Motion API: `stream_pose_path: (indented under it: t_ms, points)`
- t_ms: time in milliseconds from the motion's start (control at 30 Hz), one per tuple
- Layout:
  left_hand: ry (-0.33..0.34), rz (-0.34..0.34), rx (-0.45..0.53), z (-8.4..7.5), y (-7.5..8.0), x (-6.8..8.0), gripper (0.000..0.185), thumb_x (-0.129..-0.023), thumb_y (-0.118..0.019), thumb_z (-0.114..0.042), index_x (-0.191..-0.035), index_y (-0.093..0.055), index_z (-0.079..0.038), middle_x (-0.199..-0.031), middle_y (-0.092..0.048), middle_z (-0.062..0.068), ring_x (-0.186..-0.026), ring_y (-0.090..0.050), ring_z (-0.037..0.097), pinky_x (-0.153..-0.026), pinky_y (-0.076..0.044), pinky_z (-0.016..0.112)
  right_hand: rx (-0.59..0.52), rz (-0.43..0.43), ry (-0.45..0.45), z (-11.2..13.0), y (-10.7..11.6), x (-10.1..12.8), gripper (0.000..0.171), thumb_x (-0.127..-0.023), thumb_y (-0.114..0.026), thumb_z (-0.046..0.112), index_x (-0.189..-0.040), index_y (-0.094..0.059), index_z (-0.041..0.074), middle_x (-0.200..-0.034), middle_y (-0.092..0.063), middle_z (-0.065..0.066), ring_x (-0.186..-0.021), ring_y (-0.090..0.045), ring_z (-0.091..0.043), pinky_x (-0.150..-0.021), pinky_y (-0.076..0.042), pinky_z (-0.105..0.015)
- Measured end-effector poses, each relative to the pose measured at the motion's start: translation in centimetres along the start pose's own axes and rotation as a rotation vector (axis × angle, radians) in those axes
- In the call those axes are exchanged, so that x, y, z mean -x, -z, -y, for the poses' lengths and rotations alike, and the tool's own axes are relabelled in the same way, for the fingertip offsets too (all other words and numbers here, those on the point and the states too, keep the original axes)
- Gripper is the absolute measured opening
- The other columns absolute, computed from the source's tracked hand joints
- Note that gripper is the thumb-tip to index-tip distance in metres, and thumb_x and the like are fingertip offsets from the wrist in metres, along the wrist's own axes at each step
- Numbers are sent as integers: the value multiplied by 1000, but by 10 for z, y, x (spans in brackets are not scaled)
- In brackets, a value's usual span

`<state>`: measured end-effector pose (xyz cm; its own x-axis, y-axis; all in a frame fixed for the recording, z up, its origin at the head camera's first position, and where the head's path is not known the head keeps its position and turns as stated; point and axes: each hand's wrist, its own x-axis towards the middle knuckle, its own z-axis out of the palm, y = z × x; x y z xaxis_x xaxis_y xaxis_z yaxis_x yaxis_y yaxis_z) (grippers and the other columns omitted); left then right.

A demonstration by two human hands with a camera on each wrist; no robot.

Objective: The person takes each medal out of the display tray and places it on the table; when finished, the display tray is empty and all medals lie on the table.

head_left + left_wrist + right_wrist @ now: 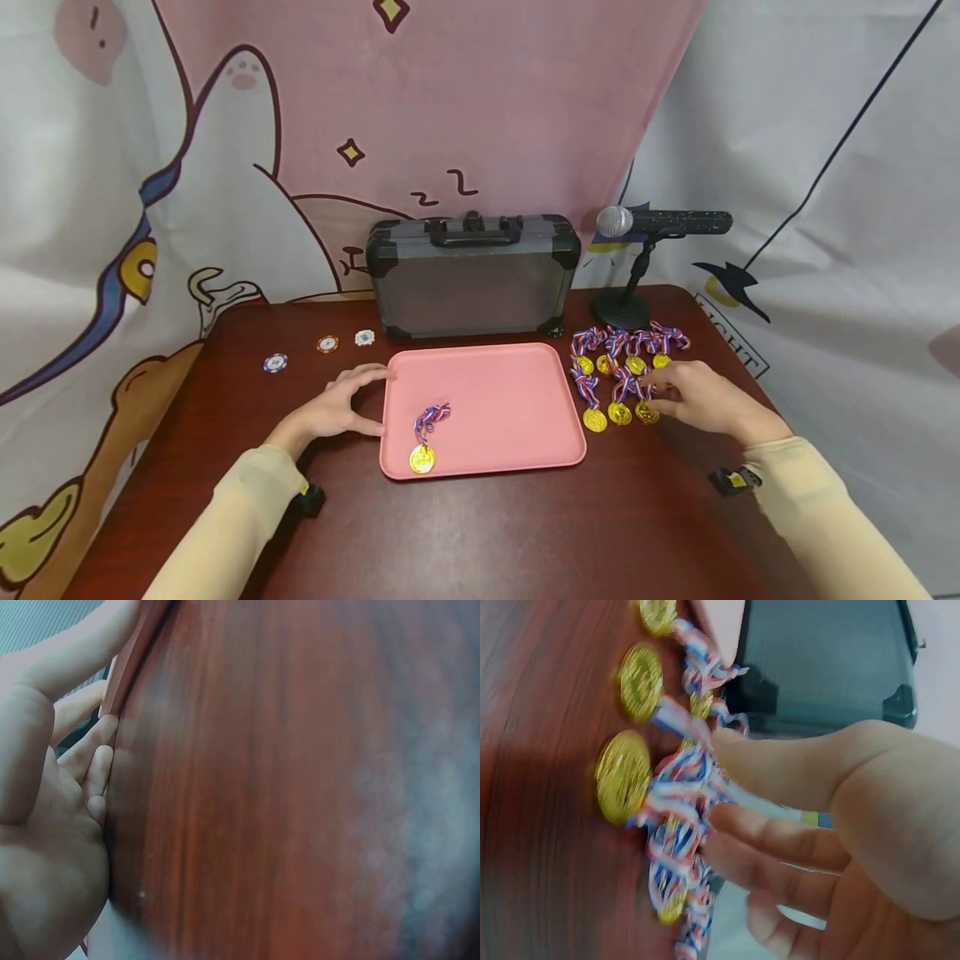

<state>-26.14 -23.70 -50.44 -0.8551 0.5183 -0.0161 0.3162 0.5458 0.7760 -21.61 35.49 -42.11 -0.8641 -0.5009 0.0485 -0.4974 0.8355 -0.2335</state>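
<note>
My left hand [341, 410] rests on the dark red table [487, 533] against the left edge of the pink tray [502, 392], fingers spread and fairly straight, the thumb along the tray's rim; it grips nothing. The left wrist view shows the fingers [90, 761] lying flat beside the tray edge [131, 656].

My right hand [693, 398] is over at the right, on the cluster of gold medals [618, 375] lying just right of the tray. Its fingertips touch the ribbon of the nearest right-hand medal [647, 411]. In the right wrist view the fingers [780, 840] are loosely extended with the striped ribbon [686, 787] at their tips, but I cannot tell whether they have pinched it; that medal's disc [621, 776] lies flat on the table.

One medal [422, 458] with its ribbon lies inside the tray, near its left front corner.

Far behind the tray stands a closed grey case [472, 279]. To its right a microphone [660, 223] sits on a stand. Three poker chips [326, 343] lie on the table, far left of the tray.
</note>
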Motion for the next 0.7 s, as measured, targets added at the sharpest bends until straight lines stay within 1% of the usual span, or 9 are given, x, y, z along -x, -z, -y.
stream_pose_path:
  t_ms: [100, 167, 233, 300, 367, 433, 533, 633, 700]
  points:
    - [5, 2, 1, 1, -1, 0, 91, -74, -95, -40, -153, -54, -24, -164, -38, 9, -150, -22, 43, -113, -9, 77, -68, -58, 18, 10, -2, -8, 36, -89, -85, 13, -122, -75, 3, -99, -76, -4, -78, -63, -10, -63, -54, -30]
    - [9, 5, -1, 2, -1, 0, 91, -74, -95, -40, -153, -54, -25, -164, -38, 9, -151, -22, 43, -113, -9, 77, -157, -81, 38, 18, -7, -15, 39, -91, -84, 14, -127, -72, 4, -104, -77, -6, -82, -66, -10, -65, -56, -30]
    - [13, 5, -1, 2, -1, 1, 91, -74, -96, -40, -153, -54, -25, -164, -38, 8, -151, -23, 42, -114, -9, 76, -261, -76, 49, 26, -12, -24, 43, -93, -83, 18, -132, -69, 7, -109, -77, -7, -88, -69, -12, -69, -58, -31]
    - [17, 4, 0, 1, -1, 1, 91, -74, -96, -40, -153, -54, -25, -164, -37, 8, -151, -23, 42, -114, -9, 75, -370, -61, 68, 35, -18, -32, 46, -94, -82, 18, -136, -66, 9, -113, -76, -9, -93, -71, -15, -73, -60, -31]
    - [14, 3, 1, -1, -1, 1, 90, -74, -95, -40, -153, -54, -24, -165, -37, 8, -151, -22, 42, -114, -9, 76, -462, -43, 105, 45, -24, -42, 47, -94, -81, 15, -138, -65, 9, -114, -75, -12, -97, -72, -20, -76, -60, -31]
    - [12, 5, 6, -2, -1, 1, 90, -74, -95, -39, -153, -54, -23, -165, -37, 9, -151, -22, 43, -114, -9, 76, -531, -21, 151, 56, -30, -52, 47, -94, -79, 9, -138, -64, 8, -114, -74, -15, -99, -71, -24, -79, -59, -32]
    - [14, 6, 11, -4, 0, 1, 90, -74, -95, -38, -153, -54, -22, -165, -37, 9, -151, -21, 42, -115, -9, 76, -608, 24, 205, 76, -42, -68, 45, -93, -77, 2, -137, -64, 5, -113, -73, -17, -102, -70, -27, -82, -59, -35]
    - [16, 3, 10, -3, 0, 1, 90, -74, -95, -39, -153, -54, -23, -165, -37, 9, -151, -21, 42, -114, -9, 76, -643, 85, 231, 99, -54, -83, 45, -94, -77, 4, -137, -64, 3, -112, -74, -16, -102, -70, -23, -85, -59, -36]
    - [18, 2, 10, -3, 0, 1, 90, -74, -95, -39, -153, -54, -24, -165, -37, 8, -151, -21, 42, -115, -8, 76, -639, 125, 245, 115, -63, -92, 44, -95, -78, 8, -137, -64, 3, -112, -74, -13, -102, -70, -19, -87, -59, -37]
